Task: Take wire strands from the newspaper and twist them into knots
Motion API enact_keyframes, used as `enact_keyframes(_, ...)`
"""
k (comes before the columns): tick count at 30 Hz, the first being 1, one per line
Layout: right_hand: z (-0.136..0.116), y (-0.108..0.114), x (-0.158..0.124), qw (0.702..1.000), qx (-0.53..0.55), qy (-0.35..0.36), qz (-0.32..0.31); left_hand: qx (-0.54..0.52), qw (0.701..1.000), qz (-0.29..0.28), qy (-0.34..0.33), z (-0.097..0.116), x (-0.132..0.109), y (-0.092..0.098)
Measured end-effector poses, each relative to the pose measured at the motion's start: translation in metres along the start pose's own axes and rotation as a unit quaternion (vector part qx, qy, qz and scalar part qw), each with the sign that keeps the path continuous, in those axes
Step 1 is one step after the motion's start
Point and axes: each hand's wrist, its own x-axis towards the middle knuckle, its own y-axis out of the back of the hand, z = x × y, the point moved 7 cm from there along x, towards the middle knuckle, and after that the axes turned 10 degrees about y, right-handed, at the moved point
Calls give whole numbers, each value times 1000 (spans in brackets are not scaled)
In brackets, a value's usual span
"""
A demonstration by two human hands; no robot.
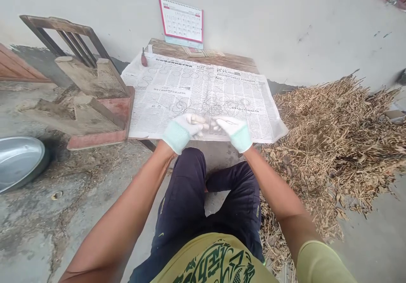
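Observation:
Newspaper sheets (pixel 196 84) cover most of a wooden table. Thin, dark wire-like loops (pixel 179 105) lie in clusters on the paper, with more loops (pixel 215 101) towards the middle. Both my hands wear white gloves with pale green cuffs, over the paper's near edge. My left hand (pixel 187 128) and my right hand (pixel 231 126) nearly meet at the fingertips, their fingers pressed together as in a pinch. Whatever lies between the fingers is too small to make out. A red-handled tool (pixel 144 59) rests at the paper's far left corner.
A desk calendar (pixel 184 23) stands at the table's back against the wall. To the left are an overturned wooden stool (pixel 98 141), a chair (pixel 58 25) and a metal basin (pixel 20 160) on the floor. Dry stalks (pixel 336 147) are heaped at the right.

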Motion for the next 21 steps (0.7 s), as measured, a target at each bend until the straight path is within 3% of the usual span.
enact_keyframes(4, -4, 0, -14, 1000, -17, 9, 19, -38, 999, 15, -25, 0, -22, -3)
enact_keyframes(8, -4, -5, -24, 1000, 20, -7, -20, -5, 998, 32, -52, 0, -42, -3)
enact_keyframes(16, -31, -5, -33, 990, 39, 45, -126, 106, 990, -22, -93, 10, -59, -3)
enact_keyframes(21, -35, -4, -40, 989, 52, 29, -135, 144, 983, -49, -98, 16, -65, -7)
